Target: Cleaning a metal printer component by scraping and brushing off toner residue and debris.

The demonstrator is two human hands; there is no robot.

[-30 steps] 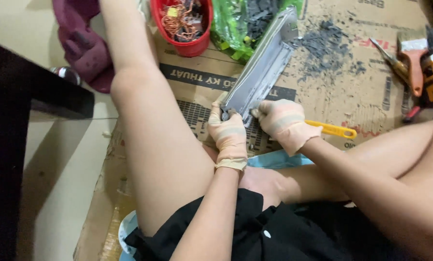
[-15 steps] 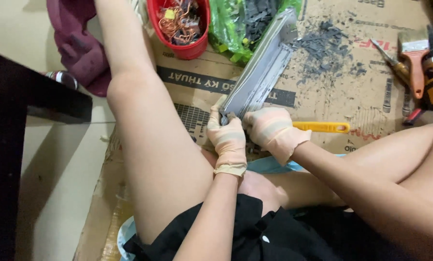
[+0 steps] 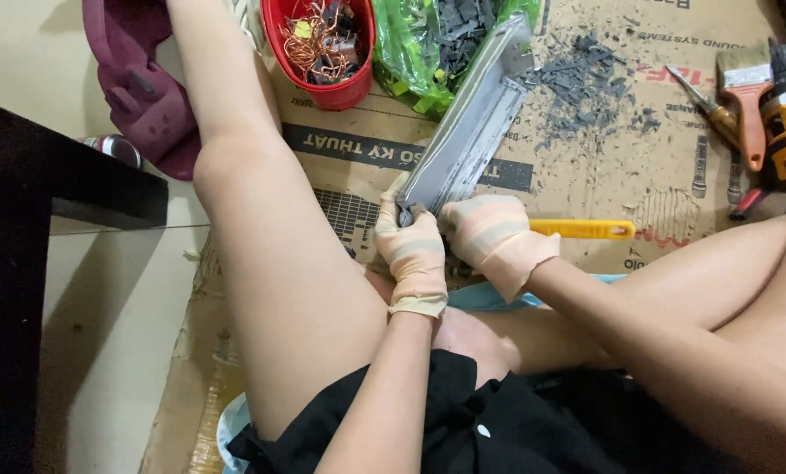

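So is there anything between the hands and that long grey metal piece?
Nothing visible. The left hand and right hand, both in thin gloves, grip the near end of the grey metal piece directly. The right hand also holds a yellow-handled tool against it. Only the gloves lie between skin and metal.

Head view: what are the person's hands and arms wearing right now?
Both the left hand and the right hand wear thin, close-fitting, pale beige disposable gloves with rolled cuffs ending at the wrists. The gloves look slightly wrinkled and grimy at the fingertips. Both forearms are bare, with no sleeves, watch or jewellery visible.
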